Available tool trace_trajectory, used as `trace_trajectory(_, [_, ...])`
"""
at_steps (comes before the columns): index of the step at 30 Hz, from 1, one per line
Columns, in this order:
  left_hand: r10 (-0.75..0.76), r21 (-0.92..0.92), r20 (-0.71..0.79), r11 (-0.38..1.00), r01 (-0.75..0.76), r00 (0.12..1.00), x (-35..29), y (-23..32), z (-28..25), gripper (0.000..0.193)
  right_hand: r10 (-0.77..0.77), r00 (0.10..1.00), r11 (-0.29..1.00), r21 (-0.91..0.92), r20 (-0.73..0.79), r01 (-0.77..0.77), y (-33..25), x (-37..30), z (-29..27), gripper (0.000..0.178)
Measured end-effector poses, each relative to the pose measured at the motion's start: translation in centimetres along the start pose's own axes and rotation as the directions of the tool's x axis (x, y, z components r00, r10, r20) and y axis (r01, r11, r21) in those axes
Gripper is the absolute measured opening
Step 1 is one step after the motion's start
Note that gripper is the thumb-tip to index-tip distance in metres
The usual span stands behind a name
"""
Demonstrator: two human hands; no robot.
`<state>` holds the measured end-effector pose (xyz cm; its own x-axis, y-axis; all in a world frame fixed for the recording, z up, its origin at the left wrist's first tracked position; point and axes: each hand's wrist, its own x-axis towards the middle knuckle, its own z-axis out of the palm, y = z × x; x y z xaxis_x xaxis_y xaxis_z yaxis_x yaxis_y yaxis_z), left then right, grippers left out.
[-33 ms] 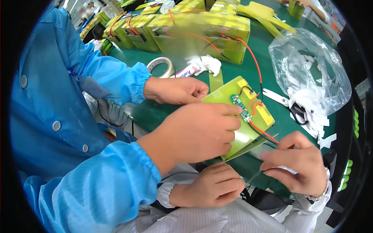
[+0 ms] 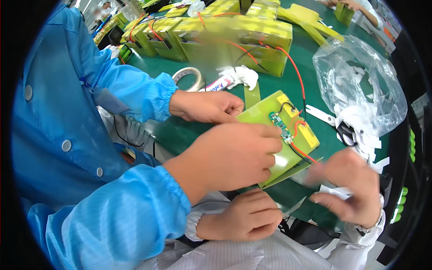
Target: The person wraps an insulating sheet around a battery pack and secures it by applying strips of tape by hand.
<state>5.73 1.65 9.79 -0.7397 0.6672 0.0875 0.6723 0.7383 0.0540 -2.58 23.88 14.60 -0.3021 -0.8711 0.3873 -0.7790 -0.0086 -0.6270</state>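
Observation:
My left hand (image 2: 247,216) rests near the lower middle with its fingers curled closed; the inside of its grip is hidden. My right hand (image 2: 353,186) is blurred beside the wire ends, thumb and fingers apart. A white paper piece (image 2: 335,191) shows between them; contact is unclear. A yellow-green wrapped battery pack (image 2: 258,118) lies tilted before me, bearing a small green circuit board (image 2: 280,127). Red and black wires (image 2: 302,152) run from it toward my right hand. A co-worker's hand (image 2: 229,155) lies over the pack, and their other hand (image 2: 207,105) is at its far left edge.
Several wrapped packs (image 2: 193,40) line the back of the green table (image 2: 180,139). A tape roll (image 2: 188,78), a tube (image 2: 218,84) and crumpled tissue (image 2: 245,76) lie before them. White-bladed scissors (image 2: 321,114) and a clear bag (image 2: 360,85) are at right. The co-worker's blue sleeves (image 2: 121,207) fill the left.
My right thumb has spread away from the fingers, and that hand is more blurred. More of the white paper shows. My left hand and the co-worker's hands stay nearly the same.

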Motion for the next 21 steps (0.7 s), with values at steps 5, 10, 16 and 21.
trace_trajectory(5, [-0.178, 0.020, 0.051, 0.984, 0.177, 0.983, -2.0, 1.7, -1.4, 0.008, -0.024, 0.984, 0.988, -0.156, -0.179, -0.004, 2.6, 8.6, -1.0, 0.026])
trace_trajectory(10, [-0.013, -0.036, -0.071, 0.999, 0.010, 0.997, -0.6, 0.3, 0.7, 0.010, -0.031, 0.930, 0.983, -0.157, 0.367, 0.095, 10.2, 17.0, 5.7, 0.022])
trace_trajectory(16, [-0.029, -0.102, -0.066, 0.995, 0.022, 0.997, -1.4, -0.1, 0.4, 0.011, -0.107, 0.822, 0.885, -0.324, 0.559, 0.335, 14.1, 22.1, 14.4, 0.020])
trace_trajectory(21, [-0.122, 0.066, -0.225, 0.988, 0.140, 0.967, -3.9, 3.5, 4.9, 0.018, -0.216, 0.749, 0.784, -0.346, 0.626, 0.516, 15.6, 24.2, 17.5, 0.018])
